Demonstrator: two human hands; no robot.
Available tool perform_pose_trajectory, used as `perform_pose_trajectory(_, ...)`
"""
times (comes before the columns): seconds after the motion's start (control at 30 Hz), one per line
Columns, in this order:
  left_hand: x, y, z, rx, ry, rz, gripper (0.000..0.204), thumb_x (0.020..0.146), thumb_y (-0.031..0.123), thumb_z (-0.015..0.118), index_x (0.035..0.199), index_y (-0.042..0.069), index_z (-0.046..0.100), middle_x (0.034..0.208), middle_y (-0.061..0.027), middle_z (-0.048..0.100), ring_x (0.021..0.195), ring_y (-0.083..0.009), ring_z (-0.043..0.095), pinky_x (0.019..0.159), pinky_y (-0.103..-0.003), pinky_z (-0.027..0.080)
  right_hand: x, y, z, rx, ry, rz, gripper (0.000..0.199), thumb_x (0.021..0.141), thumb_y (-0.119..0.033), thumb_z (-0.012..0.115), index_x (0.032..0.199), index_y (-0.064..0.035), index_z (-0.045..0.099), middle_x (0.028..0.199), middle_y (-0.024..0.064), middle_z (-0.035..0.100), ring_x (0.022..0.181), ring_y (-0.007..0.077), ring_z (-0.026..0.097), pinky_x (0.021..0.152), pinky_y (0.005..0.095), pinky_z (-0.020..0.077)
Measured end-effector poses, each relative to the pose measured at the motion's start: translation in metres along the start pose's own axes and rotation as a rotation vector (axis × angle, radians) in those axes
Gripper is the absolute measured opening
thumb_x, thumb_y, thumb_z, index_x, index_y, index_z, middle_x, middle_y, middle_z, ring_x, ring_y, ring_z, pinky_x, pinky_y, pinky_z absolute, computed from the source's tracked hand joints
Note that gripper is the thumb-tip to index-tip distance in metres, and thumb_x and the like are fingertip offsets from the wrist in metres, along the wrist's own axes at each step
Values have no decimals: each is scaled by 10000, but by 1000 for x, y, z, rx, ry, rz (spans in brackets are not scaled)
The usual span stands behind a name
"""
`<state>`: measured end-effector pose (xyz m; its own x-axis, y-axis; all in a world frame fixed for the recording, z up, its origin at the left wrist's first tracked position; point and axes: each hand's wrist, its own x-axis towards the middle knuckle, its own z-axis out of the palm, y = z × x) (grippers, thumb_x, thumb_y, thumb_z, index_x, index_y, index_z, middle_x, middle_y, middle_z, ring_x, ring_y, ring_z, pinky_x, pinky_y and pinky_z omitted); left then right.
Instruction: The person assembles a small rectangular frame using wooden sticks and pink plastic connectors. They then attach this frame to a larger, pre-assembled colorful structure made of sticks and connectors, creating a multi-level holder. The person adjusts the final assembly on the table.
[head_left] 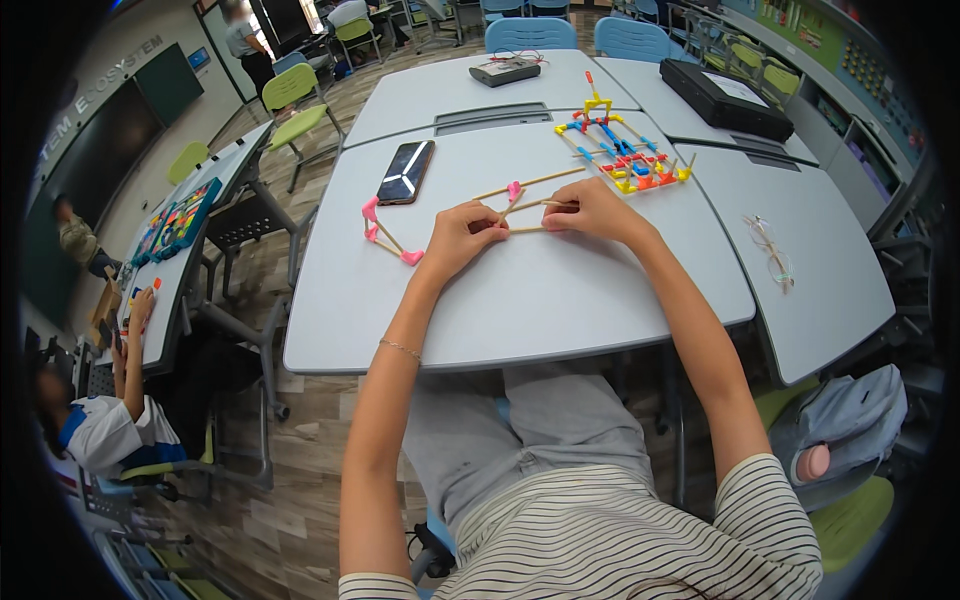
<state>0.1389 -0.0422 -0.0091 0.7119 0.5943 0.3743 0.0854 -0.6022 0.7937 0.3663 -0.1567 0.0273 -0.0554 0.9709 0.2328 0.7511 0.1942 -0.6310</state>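
My left hand (460, 238) is closed, its thumb and fingertips pinching thin wooden sticks where they meet. Just to the right, my right hand (597, 212) also pinches; a wooden stick (529, 207) runs between the two hands. The fingers partly cover the stick ends, so the exact joint is hidden. A pink connector (515, 190) sits on the sticks just beyond my hands. Left of my left hand lies a joined piece of sticks with pink connectors (411, 257) at its corners. To the far right of my hands stands a colourful stick-and-connector structure (622, 150).
A phone (406, 172) lies beyond my left hand. A dark device with wires (505, 70) and a black case (725, 98) are farther back; eyeglasses (770, 252) rest on the right table. At left, a person (125, 425) sits by a parts tray (180, 222).
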Motion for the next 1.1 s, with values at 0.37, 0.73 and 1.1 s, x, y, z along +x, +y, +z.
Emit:
perform_pose_trajectory(0.37, 8, 1, 2, -33, 30, -23, 105, 779, 78, 766, 866, 25, 741, 778, -12, 647, 647, -55, 530, 609, -216, 451, 11, -8, 2, 354, 187, -30, 296, 1011, -202, 457, 1075, -13, 675, 936, 72, 655, 830, 147, 620, 731, 279, 476)
perform_pose_trajectory(0.73, 8, 1, 0, 15, 26, 4, 114, 769, 77, 770, 868, 30, 740, 778, -10, 636, 636, -60, 505, 597, -218, 437, 16, 1, 12, 189, 213, -100, 316, 1013, -310, 493, 969, -71, 693, 853, 55, 581, 769, 159, 548, 704, 300, 446)
perform_pose_trajectory(1.1, 6, 6, 0, 18, 17, -5, 106, 780, 69, 761, 874, 26, 738, 784, -14, 632, 639, -61, 501, 601, -218, 435, 14, 1, 15, 39, 193, -178, 249, 985, -242, 535, 879, -55, 662, 788, 61, 555, 718, 167, 532, 667, 304, 431)
